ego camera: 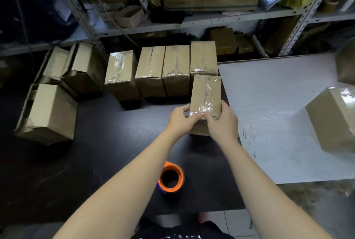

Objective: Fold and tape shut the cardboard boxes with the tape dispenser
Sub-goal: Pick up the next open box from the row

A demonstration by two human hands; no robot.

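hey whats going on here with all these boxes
A person is taping up cardboard boxes at a dark table. The left hand and right hand both grip the near end of a small box whose top is already taped. Behind it stands a row of taped boxes. The orange tape dispenser lies on the table nearer the person, untouched. The boxes at far left look not yet taped.

— What is sitting on the dark table (92, 161)?
— The orange tape dispenser (171, 178) is lying at six o'clock. Four taped boxes (175, 65) are standing in a row at twelve, and more boxes (51, 111) are crowding ten.
— And at three?
— A white sheet (278, 123) is covering that side, carrying another taped box (334, 121).
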